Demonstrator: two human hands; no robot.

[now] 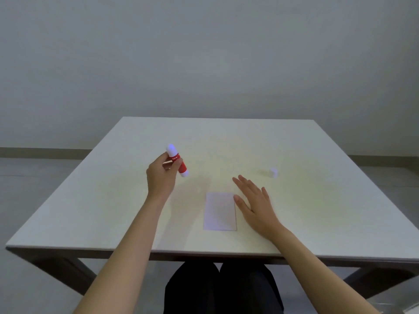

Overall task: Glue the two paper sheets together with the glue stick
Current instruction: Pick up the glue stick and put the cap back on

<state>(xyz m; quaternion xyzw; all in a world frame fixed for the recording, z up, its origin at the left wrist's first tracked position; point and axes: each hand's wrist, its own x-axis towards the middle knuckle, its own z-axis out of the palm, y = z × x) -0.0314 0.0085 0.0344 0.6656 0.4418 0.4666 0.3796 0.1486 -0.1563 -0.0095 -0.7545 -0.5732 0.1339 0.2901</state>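
With our left hand (159,177) gripping the uncapped glue stick (178,162) aloft and our right hand (254,207) spread beside the paper sheets (220,211) on the table (317,200), we risk drying glue while the cap (273,172) sits apart.

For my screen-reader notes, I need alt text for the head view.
The left hand holds a red glue stick above a white table; the open right hand rests beside stacked paper sheets. A white cap stands farther right.

Bare room: white table (226,141), blank wall (204,53)
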